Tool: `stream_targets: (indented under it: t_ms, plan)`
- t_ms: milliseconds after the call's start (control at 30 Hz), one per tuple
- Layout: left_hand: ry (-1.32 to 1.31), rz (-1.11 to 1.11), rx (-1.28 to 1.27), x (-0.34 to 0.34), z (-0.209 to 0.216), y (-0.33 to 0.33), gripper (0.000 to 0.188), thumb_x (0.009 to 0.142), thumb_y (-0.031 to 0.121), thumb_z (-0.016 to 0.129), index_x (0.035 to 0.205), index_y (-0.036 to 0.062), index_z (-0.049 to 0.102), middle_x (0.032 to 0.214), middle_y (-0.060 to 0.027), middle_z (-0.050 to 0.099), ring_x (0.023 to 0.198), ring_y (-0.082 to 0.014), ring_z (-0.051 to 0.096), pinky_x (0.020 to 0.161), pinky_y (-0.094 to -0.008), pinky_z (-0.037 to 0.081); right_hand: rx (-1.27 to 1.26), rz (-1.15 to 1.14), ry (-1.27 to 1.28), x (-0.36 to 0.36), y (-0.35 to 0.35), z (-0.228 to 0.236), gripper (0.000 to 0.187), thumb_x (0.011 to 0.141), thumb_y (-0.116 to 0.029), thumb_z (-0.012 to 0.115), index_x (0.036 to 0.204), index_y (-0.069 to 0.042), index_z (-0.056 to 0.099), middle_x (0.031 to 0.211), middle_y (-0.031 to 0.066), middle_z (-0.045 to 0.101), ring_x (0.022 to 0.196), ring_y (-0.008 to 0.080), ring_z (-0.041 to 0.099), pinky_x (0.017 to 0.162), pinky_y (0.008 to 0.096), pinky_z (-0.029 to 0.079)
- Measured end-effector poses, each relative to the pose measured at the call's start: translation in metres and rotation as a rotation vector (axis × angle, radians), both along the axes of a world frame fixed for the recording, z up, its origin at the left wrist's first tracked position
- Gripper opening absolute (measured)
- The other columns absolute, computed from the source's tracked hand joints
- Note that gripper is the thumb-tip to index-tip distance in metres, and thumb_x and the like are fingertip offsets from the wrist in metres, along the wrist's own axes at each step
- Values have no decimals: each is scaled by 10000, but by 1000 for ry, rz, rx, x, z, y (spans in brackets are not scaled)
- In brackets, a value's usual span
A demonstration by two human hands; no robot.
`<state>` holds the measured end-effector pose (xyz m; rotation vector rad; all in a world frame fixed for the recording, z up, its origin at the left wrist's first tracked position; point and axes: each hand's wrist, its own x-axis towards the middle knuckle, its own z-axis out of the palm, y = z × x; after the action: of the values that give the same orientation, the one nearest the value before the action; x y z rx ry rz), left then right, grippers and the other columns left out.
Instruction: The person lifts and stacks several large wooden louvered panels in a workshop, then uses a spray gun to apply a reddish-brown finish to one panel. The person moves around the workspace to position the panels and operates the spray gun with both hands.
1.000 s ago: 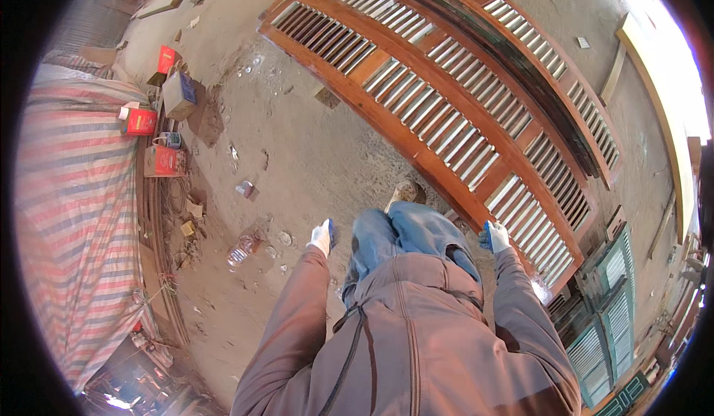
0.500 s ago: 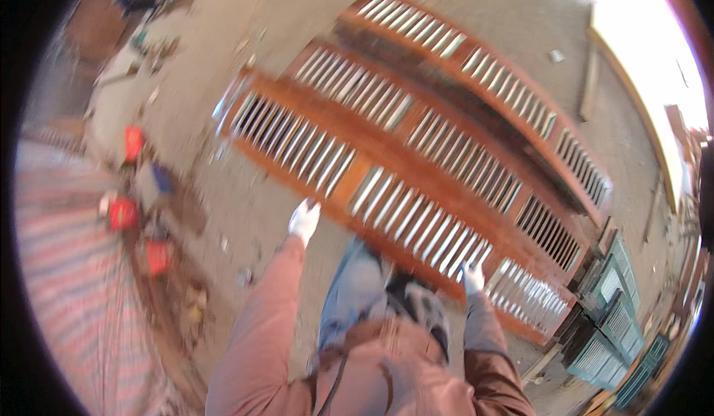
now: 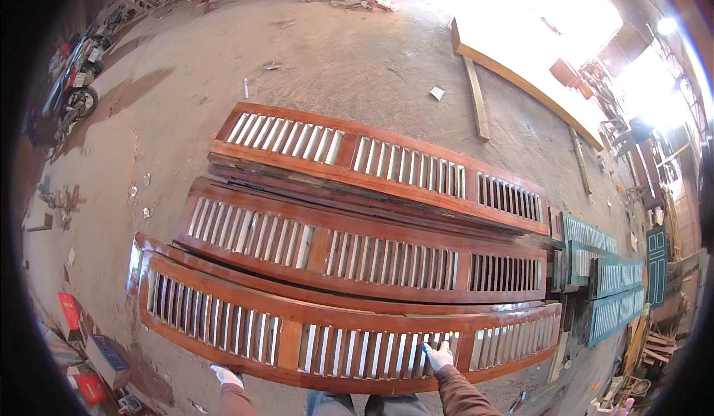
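Observation:
A long red-brown louvered shutter panel point(image 3: 290, 345) lies nearest to me, its pale slats set in three sections. My left hand point(image 3: 229, 377), in a white glove, is just off its near edge toward the left end, fingers stretched out. Over the slats beside the right crosspiece, my right hand point(image 3: 440, 355) grips the panel; something blue shows at its fingertips, too small to name. Beyond lies a second shutter panel point(image 3: 318, 248), on top of others. A third panel point(image 3: 348, 152) tops another stack farther away.
Green louvered shutters point(image 3: 617, 278) lie at the right. A thick wooden beam point(image 3: 520, 81) and a plank point(image 3: 476, 100) are at the far right. A motorcycle point(image 3: 74, 103) stands far left. Red packs point(image 3: 69, 310) and a dark blue box point(image 3: 108, 360) are at lower left.
The view has turned and lifted, so the panels now run more level and lower. My left hand has come away from the near panel's crosspiece toward its left end; the right stays on the slats.

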<state>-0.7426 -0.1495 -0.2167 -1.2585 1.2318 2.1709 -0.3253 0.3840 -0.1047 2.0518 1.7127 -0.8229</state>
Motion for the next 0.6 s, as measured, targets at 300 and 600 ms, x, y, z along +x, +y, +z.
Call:
stream_targets:
  t_ms: [300,600]
  plan:
    - [-12,188,-17,-12,-17,-18,794,980,702,242,1554,167,369,1595,-37,371,1457,-301,349,1206,-480,253,64,-143,296,29,4,-43,603,748,-419,872,1086,-7,589,1012,147,715,924,239,686,828,365,539]
    - [-161,271,63,-35,-18,-21,768,980,683,272,1540,174,398,1589,-40,382,1445,-298,371,1204,-458,259,144,-108,236,34,-6,-55,769,686,-428,894,1221,-17,524,1121,210,684,1057,382,662,924,450,509]
